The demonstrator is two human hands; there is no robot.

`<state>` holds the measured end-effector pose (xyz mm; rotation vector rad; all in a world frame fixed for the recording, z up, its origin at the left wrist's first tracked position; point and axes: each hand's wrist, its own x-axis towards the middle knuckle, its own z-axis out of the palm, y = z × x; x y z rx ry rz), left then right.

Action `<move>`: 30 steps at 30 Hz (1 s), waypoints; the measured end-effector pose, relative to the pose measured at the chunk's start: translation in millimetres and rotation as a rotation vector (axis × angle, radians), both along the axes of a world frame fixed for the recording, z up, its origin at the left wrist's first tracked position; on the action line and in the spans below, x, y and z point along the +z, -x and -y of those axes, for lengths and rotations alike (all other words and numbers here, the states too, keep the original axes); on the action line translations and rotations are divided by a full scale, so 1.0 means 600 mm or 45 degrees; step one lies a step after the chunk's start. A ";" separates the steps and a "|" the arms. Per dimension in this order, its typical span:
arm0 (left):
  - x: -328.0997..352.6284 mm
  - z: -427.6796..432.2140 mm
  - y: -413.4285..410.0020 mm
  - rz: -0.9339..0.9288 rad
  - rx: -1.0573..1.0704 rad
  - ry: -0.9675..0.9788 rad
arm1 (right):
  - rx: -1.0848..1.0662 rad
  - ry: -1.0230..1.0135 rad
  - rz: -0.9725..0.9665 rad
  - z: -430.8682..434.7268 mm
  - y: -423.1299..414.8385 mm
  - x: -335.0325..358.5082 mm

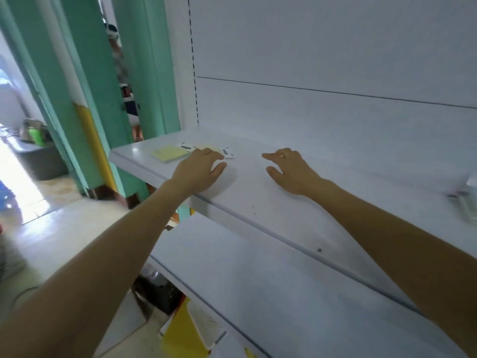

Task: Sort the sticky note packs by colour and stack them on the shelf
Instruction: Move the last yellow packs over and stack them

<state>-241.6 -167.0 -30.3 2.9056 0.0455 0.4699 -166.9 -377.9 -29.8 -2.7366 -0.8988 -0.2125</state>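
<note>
spanning the view, the white shelf (258, 200) carries both hands near its left end. left hand (198, 169) lies flat, fingers together on a yellow pack (214, 147), thumb apart. right hand (291, 171) is beside it, fingers loosely spread, holding nothing. another yellow pack (169, 153) lies by the left corner.

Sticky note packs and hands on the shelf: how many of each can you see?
Yellow sticky note packs: 2, the uncovered pack and the half-hidden pack
Hands: 2, the left hand and the right hand
Total: 4
</note>
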 end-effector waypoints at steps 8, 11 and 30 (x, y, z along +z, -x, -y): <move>-0.015 -0.199 -0.072 -0.060 0.257 0.004 | 0.194 -0.007 -0.061 -0.205 -0.100 0.004; -0.022 -0.258 -0.099 -0.218 0.313 -0.006 | 0.264 0.041 -0.087 -0.261 -0.119 0.002; -0.019 -0.283 -0.259 -0.289 0.058 0.230 | -0.440 -0.063 -0.371 -0.236 -0.162 -0.010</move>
